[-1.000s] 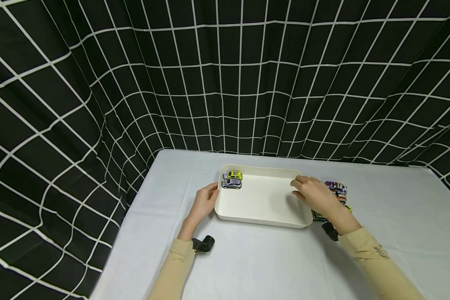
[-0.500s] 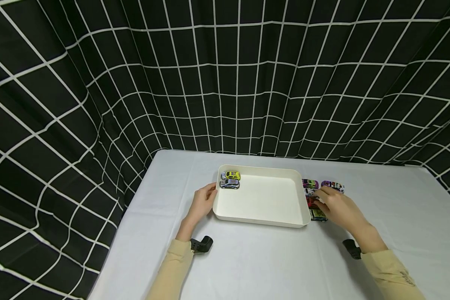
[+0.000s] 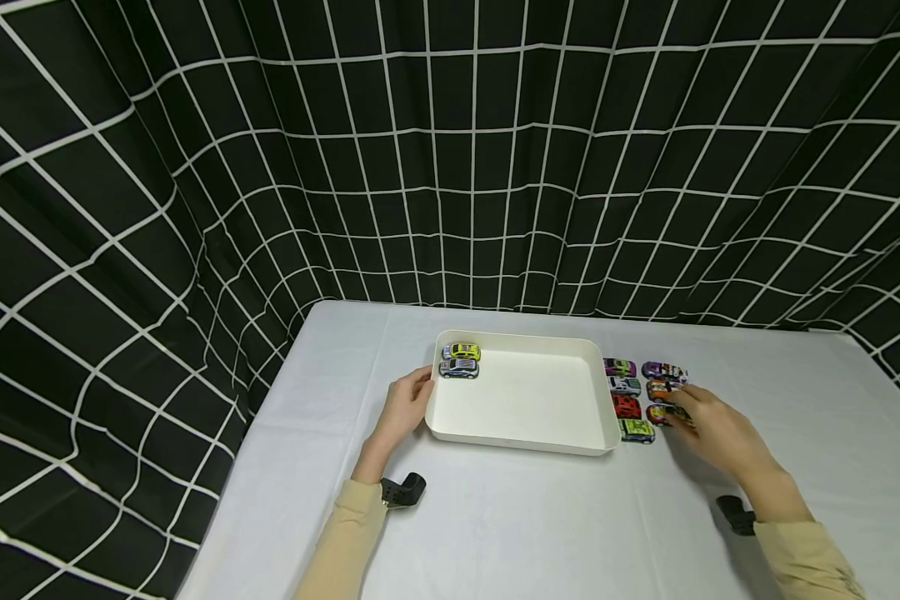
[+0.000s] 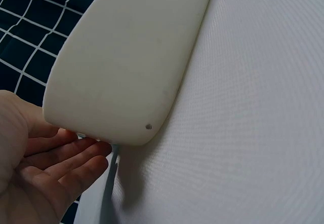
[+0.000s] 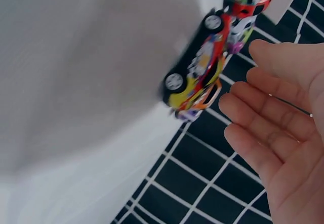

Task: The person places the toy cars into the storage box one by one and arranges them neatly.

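Observation:
A white tray (image 3: 521, 444) lies on the table, with a yellow toy car (image 3: 462, 351) and a silver toy car (image 3: 459, 368) side by side in its far left corner. My left hand (image 3: 403, 407) rests its fingers against the tray's left end; in the left wrist view they look loosely extended beside the tray wall (image 4: 126, 67). Over the cars right of the tray hovers my right hand (image 3: 720, 435), nearest to a red-and-yellow toy car (image 3: 656, 414) and an orange toy car (image 3: 656, 389). Its fingers (image 5: 253, 112) are apart from the cars in the right wrist view, holding nothing.
Along the tray's right wall stand a purple-and-green car (image 3: 619, 367), a light blue-and-white car (image 3: 625, 386), a red car (image 3: 626, 407) and a yellow-green car (image 3: 637, 431). A purple-and-white car (image 3: 663, 371) stands farther right. A black gridded curtain (image 3: 510, 167) hangs behind the table.
My right hand has moved right, from over the tray's right end, across the nearer column of cars, to the farther one. The left hand stays at the tray; both cars inside have not moved.

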Available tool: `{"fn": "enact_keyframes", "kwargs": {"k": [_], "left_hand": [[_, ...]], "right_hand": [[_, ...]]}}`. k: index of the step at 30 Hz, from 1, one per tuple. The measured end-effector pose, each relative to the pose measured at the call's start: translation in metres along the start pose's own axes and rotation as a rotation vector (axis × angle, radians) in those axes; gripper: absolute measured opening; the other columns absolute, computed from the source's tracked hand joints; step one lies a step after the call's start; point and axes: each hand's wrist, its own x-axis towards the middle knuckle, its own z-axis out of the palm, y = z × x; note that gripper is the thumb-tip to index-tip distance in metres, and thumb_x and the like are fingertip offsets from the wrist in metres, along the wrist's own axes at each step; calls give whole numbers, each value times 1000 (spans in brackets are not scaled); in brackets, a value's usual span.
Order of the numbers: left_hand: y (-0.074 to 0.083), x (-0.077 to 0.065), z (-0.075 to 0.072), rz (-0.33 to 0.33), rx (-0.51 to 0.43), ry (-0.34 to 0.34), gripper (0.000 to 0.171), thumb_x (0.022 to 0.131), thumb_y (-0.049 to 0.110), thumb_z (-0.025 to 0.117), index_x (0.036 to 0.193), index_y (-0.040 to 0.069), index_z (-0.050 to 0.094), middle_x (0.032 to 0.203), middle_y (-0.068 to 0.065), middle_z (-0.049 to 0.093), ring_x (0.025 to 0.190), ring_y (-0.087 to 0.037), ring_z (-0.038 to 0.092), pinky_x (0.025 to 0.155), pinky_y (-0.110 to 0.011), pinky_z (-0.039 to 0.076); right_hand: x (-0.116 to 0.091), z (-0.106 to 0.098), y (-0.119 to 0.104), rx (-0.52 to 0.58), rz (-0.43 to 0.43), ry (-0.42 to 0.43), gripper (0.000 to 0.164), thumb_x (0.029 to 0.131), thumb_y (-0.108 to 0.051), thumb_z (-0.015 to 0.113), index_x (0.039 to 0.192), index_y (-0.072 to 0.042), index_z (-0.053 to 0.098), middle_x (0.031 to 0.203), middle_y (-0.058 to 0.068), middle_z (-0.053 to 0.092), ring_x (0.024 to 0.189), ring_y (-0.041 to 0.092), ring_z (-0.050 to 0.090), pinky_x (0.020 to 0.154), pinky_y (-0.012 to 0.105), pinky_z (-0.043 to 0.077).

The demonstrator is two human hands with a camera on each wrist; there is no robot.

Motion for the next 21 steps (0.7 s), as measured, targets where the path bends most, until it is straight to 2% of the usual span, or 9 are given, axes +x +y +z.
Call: {"fn": "enact_keyframes", "kwargs": {"k": [4,8,15,21], "left_hand": [[-1,0,0,3,0,0,35,96,5,47,128,-10,48,117,-25,58,102,-31,61,82,-30,54],[-2,1,0,2,7,2,35,96,5,47,128,-9,48,117,-25,58,102,-31,61,82,-31,54],[-3,2,1,6,12,8,34,96,5,47,127,-9,49,115,-25,60,100,-30,62,80,-30,55],[-2,1,0,6,0,7,34,96,6,47,127,-9,49,116,-24,59,101,-30,62,82,-30,54]], "right_hand": [[-3,0,7,-6,31,-47,32,71,-3,74,98,8,61,93,23,59,83,42,59,67,54,51],[-5,2,13,-5,38,-59,36,70,-6,76,100,8,62,91,20,59,79,38,60,63,51,52],[-5,3,15,5,95,-133,38,72,-6,76,103,9,61,93,20,57,76,34,60,58,47,52],[-5,6,17,11,91,-130,33,70,-2,76,99,7,62,90,17,57,74,31,60,57,45,52]]}}
